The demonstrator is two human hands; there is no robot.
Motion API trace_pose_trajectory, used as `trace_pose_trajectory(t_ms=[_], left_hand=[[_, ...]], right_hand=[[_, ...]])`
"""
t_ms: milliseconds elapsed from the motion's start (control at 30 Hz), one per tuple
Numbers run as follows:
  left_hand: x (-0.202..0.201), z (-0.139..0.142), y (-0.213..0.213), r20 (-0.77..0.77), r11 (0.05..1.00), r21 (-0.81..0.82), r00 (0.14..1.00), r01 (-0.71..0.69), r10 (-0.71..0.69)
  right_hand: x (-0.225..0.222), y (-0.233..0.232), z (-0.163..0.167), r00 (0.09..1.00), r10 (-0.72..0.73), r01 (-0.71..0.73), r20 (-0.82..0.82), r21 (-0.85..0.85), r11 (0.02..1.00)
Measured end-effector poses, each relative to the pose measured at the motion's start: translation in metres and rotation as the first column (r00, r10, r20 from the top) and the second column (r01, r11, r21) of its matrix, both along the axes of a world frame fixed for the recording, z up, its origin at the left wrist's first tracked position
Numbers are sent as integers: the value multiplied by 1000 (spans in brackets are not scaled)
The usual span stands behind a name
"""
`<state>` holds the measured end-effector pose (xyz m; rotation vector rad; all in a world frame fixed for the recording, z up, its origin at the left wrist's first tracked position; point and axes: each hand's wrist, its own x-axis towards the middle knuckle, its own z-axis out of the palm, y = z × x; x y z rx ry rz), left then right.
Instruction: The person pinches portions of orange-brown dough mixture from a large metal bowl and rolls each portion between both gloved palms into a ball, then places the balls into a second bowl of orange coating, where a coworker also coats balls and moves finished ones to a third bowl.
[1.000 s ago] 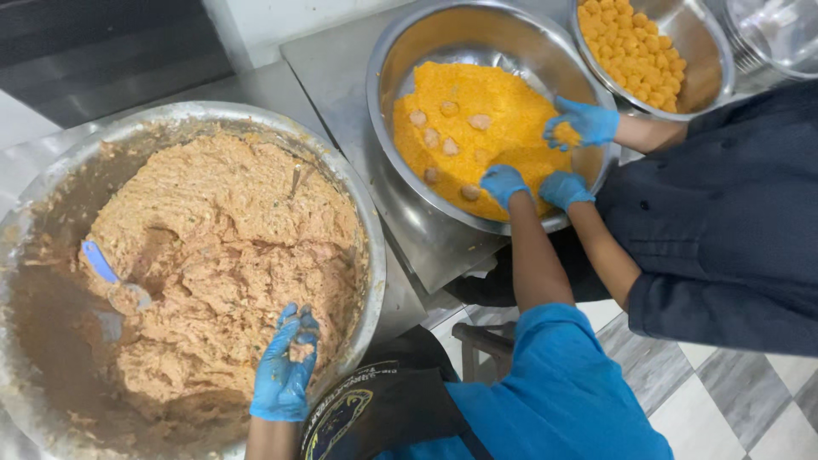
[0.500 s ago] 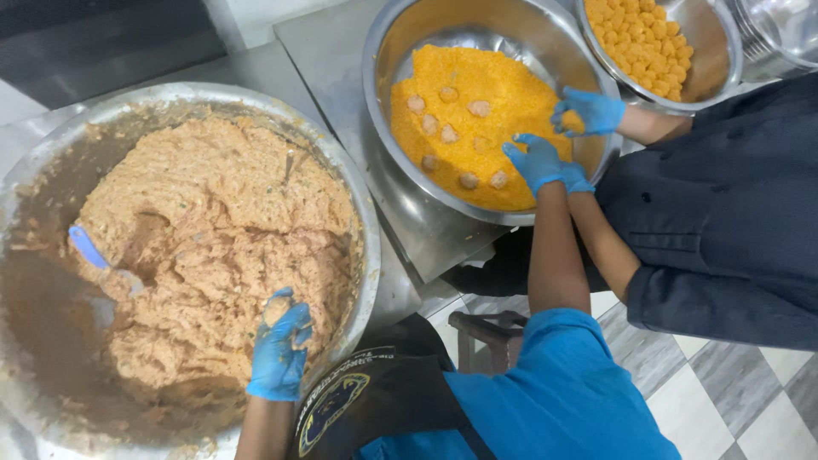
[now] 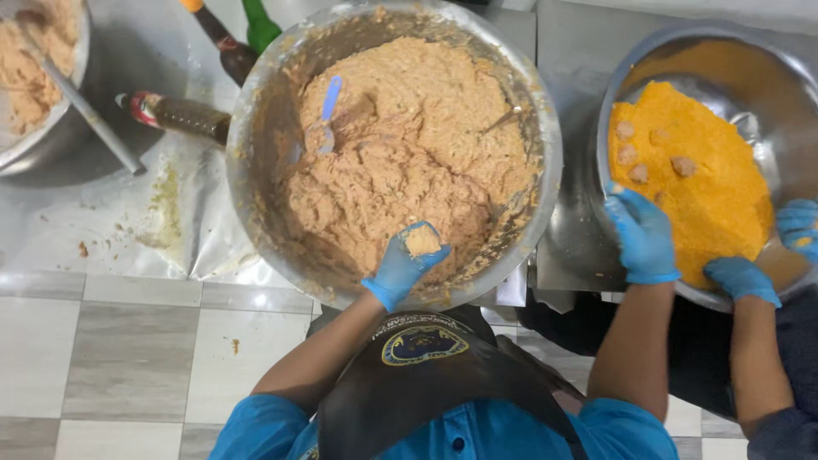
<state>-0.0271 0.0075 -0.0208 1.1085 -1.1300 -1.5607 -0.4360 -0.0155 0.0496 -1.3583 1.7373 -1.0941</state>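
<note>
My left hand, in a blue glove, holds a small lump of tan mixture over the near side of a big steel bowl. That bowl is full of the same tan mixture. My gloved right hand rests fingers apart on the near left edge of the orange crumbs in a second steel bowl. Several tan pieces lie on the crumbs.
A co-worker's two blue-gloved hands work at the right of the crumb bowl. A blue spatula stands in the mixture. Bottles lie at the back left beside a third bowl with a ladle. Tiled floor lies below.
The view has swung left and closer. My left hand now holds a lump of mixture. My right hand has moved from among the crumbs to the bowl's near left edge.
</note>
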Motion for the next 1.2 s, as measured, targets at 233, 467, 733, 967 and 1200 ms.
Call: trace_pose_trajectory(t_ms=[233, 467, 733, 967, 1200], left_hand=[[2, -15, 6, 13, 997, 73, 1000, 7, -8], [-3, -46, 5, -309, 911, 361, 948, 198, -83], [1, -29, 6, -743, 586, 554, 669, 592, 27], [-6, 51, 4, -629, 445, 707, 777, 550, 40], [33, -15, -22, -873, 582, 475, 439, 660, 215]], right_hand=[[126, -14, -13, 855, 292, -323, 428, 0, 946], [244, -14, -83, 333, 39, -673, 942, 209, 710], [273, 10, -124, -3, -303, -740, 953, 202, 641], [192, 16, -112, 52, -141, -419, 989, 149, 895], [1, -21, -73, 403, 21, 14, 915, -29, 999]])
